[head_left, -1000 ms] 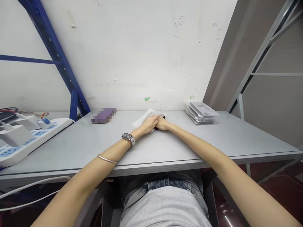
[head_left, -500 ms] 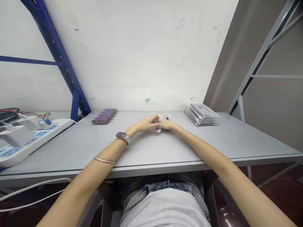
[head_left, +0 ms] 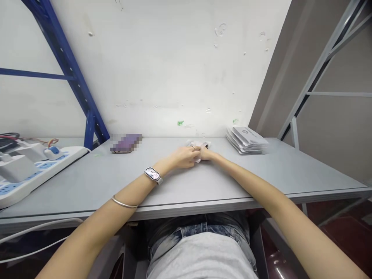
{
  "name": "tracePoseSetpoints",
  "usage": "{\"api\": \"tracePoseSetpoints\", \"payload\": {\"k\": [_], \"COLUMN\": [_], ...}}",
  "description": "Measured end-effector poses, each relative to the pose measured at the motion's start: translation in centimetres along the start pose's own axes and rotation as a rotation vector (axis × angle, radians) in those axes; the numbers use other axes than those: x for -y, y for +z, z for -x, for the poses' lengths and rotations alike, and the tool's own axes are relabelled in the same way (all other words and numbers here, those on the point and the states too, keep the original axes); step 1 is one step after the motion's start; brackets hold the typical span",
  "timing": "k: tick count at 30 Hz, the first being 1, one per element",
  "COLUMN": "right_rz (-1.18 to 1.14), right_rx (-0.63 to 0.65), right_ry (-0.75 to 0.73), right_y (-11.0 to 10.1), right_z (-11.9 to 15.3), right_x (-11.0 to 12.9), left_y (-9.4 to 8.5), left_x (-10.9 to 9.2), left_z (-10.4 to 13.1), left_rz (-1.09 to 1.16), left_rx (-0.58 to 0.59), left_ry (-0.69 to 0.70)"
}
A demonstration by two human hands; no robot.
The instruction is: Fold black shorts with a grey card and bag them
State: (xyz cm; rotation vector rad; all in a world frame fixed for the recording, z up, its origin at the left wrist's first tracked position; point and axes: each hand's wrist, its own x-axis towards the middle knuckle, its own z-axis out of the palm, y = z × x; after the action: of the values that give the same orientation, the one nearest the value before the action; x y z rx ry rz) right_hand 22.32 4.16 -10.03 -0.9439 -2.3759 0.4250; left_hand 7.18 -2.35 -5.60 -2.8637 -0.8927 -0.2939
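Observation:
Both hands meet over the middle of the table, around a small piece of crumpled, see-through plastic wrapping (head_left: 191,143). My left hand (head_left: 185,156) has its back turned up and its fingers curled at the wrapping's near side. From the right, my right hand (head_left: 205,154) is closed on the same wrapping. A small dark thing (head_left: 206,146) shows just above the right hand's fingers; its kind is too small to make out. My fingers hide much of the wrapping. On the left wrist is a watch (head_left: 152,174), with a thin bangle (head_left: 123,203) farther up.
A purple phone (head_left: 126,143), partly pixelated, lies back left on the grey table (head_left: 174,190). A stack of printed white envelopes or flat packets (head_left: 247,140) sits back right. At far left is a white power strip (head_left: 43,170) with plugged-in chargers. A white wall stands behind.
My left hand has turned its back upward and come slightly nearer to me, its fingers now curled down at the wrapping. The right hand has stayed almost in place.

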Motion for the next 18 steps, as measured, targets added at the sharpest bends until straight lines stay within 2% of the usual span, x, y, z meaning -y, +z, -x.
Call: {"api": "tracePoseSetpoints", "payload": {"k": [5,7,10,13,18], "right_rz": [0.102,0.070,-0.007,0.037,0.151], "right_rx": [-0.050,0.013,0.202,0.218,0.155], "right_ry": [0.092,0.071,-0.018,-0.073,-0.002], "right_y": [0.2,-0.7,-2.7,-3.7,-1.8], "right_z": [-2.2,-1.8,0.0,1.5,0.6], "right_x": [0.8,0.7,-0.1,-1.2,-1.6], "left_y": [-0.1,-0.4,-0.7,-0.7,-0.6], "left_x": [1.1,1.9,3.3,4.2,3.6], "left_z": [-0.1,0.1,0.7,1.3,1.4], "left_rz": [0.012,0.042,0.097,0.168,0.074], "left_rx": [-0.003,0.021,0.015,-0.030,0.015], "left_ry": [-0.101,-0.118,-0.150,-0.145,-0.063]}}
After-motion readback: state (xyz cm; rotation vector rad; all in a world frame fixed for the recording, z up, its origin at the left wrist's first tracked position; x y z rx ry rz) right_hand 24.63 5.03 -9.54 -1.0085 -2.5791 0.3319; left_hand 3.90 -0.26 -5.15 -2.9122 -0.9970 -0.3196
